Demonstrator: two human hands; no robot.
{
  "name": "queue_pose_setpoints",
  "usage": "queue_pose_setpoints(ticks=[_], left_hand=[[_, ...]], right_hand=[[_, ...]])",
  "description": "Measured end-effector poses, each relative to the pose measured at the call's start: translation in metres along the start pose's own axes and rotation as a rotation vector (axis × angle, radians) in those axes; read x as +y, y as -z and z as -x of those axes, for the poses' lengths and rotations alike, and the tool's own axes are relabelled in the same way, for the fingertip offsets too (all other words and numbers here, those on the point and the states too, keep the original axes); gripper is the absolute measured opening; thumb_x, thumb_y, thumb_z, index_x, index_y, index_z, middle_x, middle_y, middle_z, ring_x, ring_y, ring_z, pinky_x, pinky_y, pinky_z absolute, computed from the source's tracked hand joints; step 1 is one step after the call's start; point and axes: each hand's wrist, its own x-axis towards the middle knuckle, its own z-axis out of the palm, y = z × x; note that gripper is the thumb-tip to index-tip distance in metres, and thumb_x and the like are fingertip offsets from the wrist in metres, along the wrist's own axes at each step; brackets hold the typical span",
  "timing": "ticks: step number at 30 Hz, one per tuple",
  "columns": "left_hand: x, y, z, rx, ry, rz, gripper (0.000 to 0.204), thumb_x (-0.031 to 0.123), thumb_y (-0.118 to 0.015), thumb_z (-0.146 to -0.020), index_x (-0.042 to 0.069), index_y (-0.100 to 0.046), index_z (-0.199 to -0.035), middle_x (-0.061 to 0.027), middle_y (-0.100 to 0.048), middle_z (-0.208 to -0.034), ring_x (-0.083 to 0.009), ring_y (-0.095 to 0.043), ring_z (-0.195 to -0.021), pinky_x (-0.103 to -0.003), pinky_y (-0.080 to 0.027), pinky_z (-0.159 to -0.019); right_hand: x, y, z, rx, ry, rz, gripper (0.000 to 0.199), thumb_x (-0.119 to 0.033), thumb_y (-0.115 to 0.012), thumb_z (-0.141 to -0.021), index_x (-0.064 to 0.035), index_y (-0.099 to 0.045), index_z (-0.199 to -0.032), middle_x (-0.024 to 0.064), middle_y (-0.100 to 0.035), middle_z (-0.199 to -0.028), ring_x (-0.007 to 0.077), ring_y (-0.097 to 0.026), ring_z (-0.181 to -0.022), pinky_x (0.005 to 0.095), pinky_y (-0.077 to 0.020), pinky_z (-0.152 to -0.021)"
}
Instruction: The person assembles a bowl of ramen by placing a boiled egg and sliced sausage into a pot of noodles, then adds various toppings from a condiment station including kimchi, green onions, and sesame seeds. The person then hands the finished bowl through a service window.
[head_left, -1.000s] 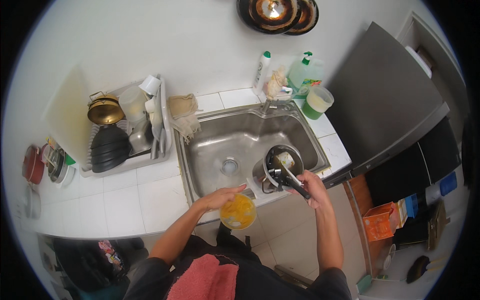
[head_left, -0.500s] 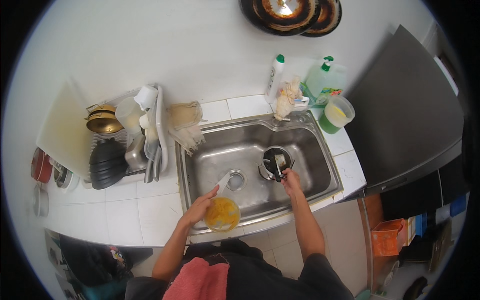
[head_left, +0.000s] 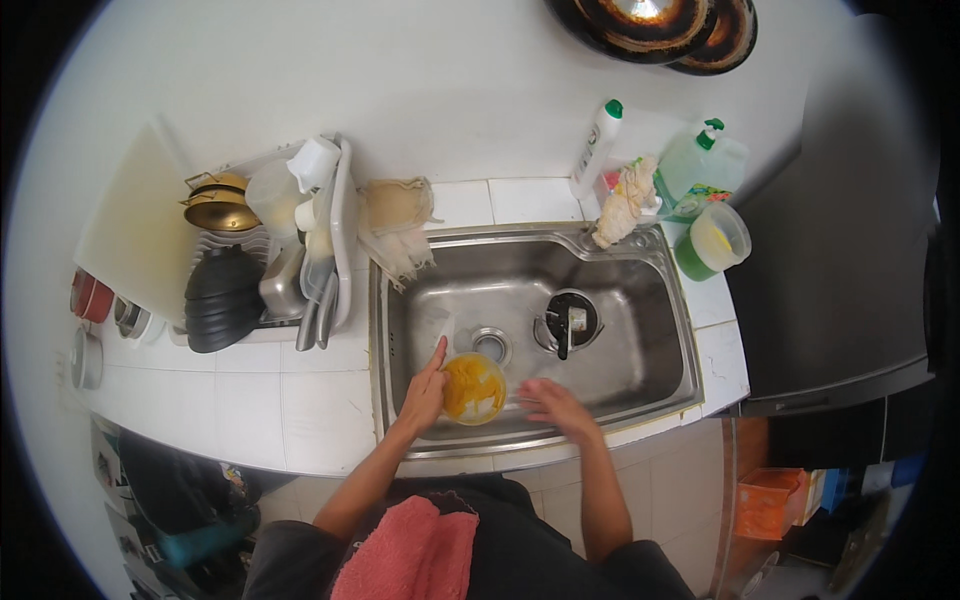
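My left hand grips a round clear bowl over the sink's front left part. Yellow-orange residue coats its inside. A pale, flat strip sticks up beyond my left index finger; I cannot tell whether it belongs to the bowl. Just right of the bowl, my right hand is empty, its fingers spread and slightly blurred. Farther back in the steel sink, right of the drain, stands a small metal pot. Black-handled utensils and a small pale piece lie in it.
On the left counter a white dish rack holds black bowls, gold pans and cutlery. A rag hangs over the sink's back left corner. Behind the sink stand a white bottle, a pump bottle and a green-bottomed tub.
My right hand has let go of the utensil at the pot and moved left toward the bowl. The bowl in my left hand has moved farther over the sink.
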Motion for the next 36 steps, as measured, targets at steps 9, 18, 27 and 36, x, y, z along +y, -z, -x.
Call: queue_pose_setpoints(ticks=[9, 18, 27, 36], left_hand=[[0.006, 0.005, 0.029, -0.022, 0.000, -0.126, 0.067, 0.027, -0.054, -0.101, 0.011, -0.029, -0.161, -0.0244, -0.071, -0.107, -0.0277, -0.071, -0.091, -0.037, -0.053, -0.084], [-0.005, 0.153, 0.169, 0.600, 0.031, -0.032, 0.037, 0.010, -0.076, -0.091, 0.002, -0.070, -0.126, -0.0038, -0.071, -0.089, -0.0082, -0.064, -0.077, -0.024, -0.053, -0.072], [-0.194, 0.280, 0.337, 1.705, 0.134, 0.115, 0.037, -0.015, -0.057, -0.086, 0.000, -0.063, -0.119, -0.0032, -0.072, -0.092, -0.0052, -0.061, -0.071, -0.019, -0.046, -0.062], [-0.467, 0.411, 0.412, 1.907, 0.373, 0.881, 0.022, -0.002, -0.056, -0.093, 0.000, -0.063, -0.114, -0.0119, -0.070, -0.105, -0.0227, -0.071, -0.091, -0.035, -0.061, -0.078]], right_hand=[[0.005, -0.042, -0.023, -0.146, 0.030, -0.092, 0.046, -0.012, -0.056, -0.102, -0.0033, -0.045, -0.146, 0.0157, -0.072, -0.110, 0.0249, -0.074, -0.087, 0.0364, -0.0638, -0.075], [0.065, 0.054, -0.167, 0.164, 0.112, 0.563, 0.055, -0.026, -0.069, -0.096, 0.0037, -0.051, -0.138, 0.0194, -0.071, -0.105, 0.0249, -0.074, -0.078, 0.0367, -0.0627, -0.063], [0.080, 0.127, -0.160, 0.235, -0.130, 0.883, 0.024, -0.015, -0.059, -0.089, 0.0019, -0.062, -0.107, 0.0134, -0.061, -0.078, 0.0280, -0.062, -0.061, 0.0458, -0.0528, -0.051], [0.048, -0.012, -0.073, 0.431, 0.202, 1.295, 0.040, -0.013, -0.066, -0.085, 0.0046, -0.069, -0.121, 0.0224, -0.073, -0.106, 0.0326, -0.071, -0.097, 0.0432, -0.0545, -0.089]])
